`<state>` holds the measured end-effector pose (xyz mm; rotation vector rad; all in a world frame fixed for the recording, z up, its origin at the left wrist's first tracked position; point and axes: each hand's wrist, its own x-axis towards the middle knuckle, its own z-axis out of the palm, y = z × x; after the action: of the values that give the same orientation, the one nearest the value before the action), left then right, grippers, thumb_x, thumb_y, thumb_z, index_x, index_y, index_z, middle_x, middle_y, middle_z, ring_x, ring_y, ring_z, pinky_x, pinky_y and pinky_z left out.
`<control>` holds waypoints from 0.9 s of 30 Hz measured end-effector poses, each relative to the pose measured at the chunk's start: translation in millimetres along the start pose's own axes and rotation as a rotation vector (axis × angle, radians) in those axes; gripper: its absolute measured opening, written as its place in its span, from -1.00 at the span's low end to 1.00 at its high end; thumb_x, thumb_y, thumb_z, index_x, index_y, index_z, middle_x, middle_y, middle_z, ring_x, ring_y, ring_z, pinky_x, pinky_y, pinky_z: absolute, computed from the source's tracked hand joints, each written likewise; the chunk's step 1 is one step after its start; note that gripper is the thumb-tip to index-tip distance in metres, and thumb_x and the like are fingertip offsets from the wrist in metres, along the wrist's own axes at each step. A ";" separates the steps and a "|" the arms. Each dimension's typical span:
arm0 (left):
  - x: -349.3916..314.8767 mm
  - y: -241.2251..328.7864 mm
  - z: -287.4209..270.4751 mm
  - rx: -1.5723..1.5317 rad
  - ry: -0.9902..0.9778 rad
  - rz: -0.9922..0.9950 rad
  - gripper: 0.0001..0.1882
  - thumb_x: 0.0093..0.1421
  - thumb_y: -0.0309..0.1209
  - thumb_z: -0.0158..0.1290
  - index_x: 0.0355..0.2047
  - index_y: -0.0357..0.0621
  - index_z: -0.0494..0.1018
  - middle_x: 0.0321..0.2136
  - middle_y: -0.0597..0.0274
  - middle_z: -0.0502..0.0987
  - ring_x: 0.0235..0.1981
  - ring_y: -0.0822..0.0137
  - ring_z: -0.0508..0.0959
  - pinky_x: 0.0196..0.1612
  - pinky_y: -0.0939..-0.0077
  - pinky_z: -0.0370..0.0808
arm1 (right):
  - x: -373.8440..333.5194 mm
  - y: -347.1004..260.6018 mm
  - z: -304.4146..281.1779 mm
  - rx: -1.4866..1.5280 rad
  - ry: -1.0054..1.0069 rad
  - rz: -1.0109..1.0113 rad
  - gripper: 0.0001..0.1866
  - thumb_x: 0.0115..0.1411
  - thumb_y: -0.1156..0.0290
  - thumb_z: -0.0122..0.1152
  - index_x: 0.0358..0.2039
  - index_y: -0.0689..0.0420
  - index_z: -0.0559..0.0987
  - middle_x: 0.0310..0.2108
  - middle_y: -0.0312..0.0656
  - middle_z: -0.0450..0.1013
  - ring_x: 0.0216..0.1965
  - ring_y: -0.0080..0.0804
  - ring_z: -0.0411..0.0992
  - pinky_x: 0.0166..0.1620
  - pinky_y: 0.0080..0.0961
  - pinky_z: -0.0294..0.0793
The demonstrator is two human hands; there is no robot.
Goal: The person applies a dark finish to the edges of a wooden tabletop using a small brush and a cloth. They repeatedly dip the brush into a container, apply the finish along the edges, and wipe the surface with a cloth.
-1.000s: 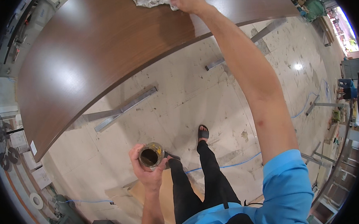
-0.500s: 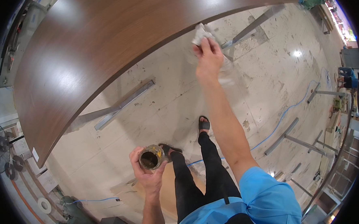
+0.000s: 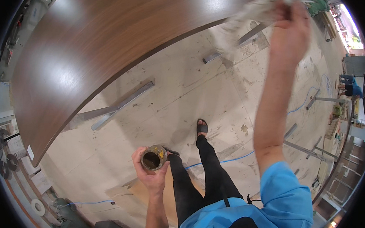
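My left hand is wrapped round a glass jar with yellow marks on its side and something dark inside; its open mouth faces up. Up at the far right, my right hand grips a whitish cloth, both smeared by motion. The cloth trails across the right end of a brown wood-grain tabletop with a glossy surface and a curved-looking near edge. Whether the cloth touches the top is hard to tell.
Metal legs stand under the tabletop. A blue cable crosses the scuffed floor behind my legs. More metal frames are at the right, a flat brown sheet by my feet, and a fan at far left.
My right hand has swept the cloth to the right and farther away along the tabletop's edge. My left hand holds the jar in nearly the same place.
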<state>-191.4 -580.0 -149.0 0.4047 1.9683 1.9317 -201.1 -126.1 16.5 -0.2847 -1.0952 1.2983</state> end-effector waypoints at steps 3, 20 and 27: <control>-2.8 1.3 -6.1 -0.005 0.004 0.001 -0.17 -0.04 -0.53 0.52 0.21 -0.20 0.34 0.13 0.09 0.30 0.18 0.19 0.40 0.27 0.30 0.43 | 51.0 -21.2 7.0 -0.064 -0.112 -0.100 -0.82 0.40 0.49 0.27 -0.07 0.32 0.62 -0.20 -0.13 0.61 -0.19 -0.30 0.61 -0.03 -0.40 0.66; -13.0 -7.9 -112.0 -0.115 0.216 0.017 -0.17 -0.05 -0.54 0.54 0.20 -0.18 0.34 0.14 0.14 0.31 0.17 0.23 0.42 0.29 0.30 0.40 | -187.0 163.5 216.2 -0.807 -0.743 0.006 -0.84 0.32 0.44 0.35 -0.18 0.26 0.69 -0.33 -0.20 0.64 -0.28 -0.47 0.60 -0.20 -0.52 0.56; 14.8 -7.8 -178.3 -0.043 0.126 0.087 -0.20 -0.01 -0.54 0.51 0.20 -0.20 0.33 0.15 0.13 0.33 0.19 0.23 0.42 0.31 0.34 0.39 | -269.5 93.1 99.5 -0.951 -0.572 0.121 -0.86 0.28 0.46 0.38 -0.20 0.22 0.72 -0.34 -0.24 0.65 -0.38 -0.54 0.53 -0.24 -0.55 0.52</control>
<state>-282.8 -733.8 -156.2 0.3711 2.0131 2.0976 -303.8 -368.9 -130.8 -0.7128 -2.1863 0.8858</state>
